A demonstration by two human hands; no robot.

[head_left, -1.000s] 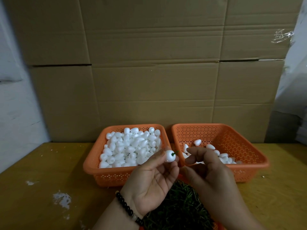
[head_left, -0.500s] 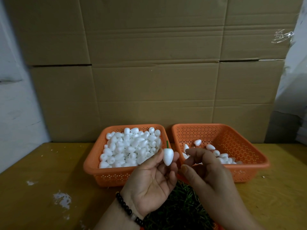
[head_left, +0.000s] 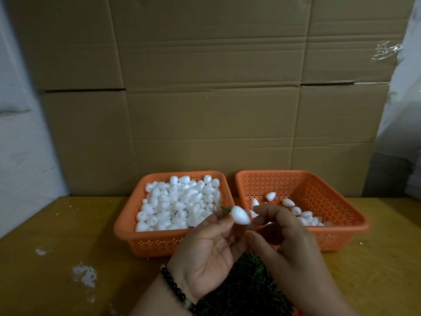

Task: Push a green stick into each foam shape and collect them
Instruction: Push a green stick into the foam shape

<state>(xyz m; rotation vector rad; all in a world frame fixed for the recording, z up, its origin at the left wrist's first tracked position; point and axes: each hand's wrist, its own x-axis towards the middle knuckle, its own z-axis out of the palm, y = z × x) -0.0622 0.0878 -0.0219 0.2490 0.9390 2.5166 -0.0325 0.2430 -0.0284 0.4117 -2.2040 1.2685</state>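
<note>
Pinching foam shape (head_left: pixel 239 215) above basket rims, left hand (head_left: pixel 210 249), right hand (head_left: pixel 281 233) loosely curled, holding nothing.

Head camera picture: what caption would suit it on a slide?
Left hand holds a white foam shape with a green stick in it, between two orange plastic baskets.

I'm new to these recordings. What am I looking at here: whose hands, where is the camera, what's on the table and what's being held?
No machine here: a person's bare hands, filmed from a camera worn on the head, looking down. On the yellowish wooden table stand two orange perforated plastic baskets: the left basket is full of white foam egg shapes, the right basket holds a few. A pile of green sticks lies nearest the person. The left hand pinches one white foam shape with a green stick in it; the right hand holds nothing visible.
</note>
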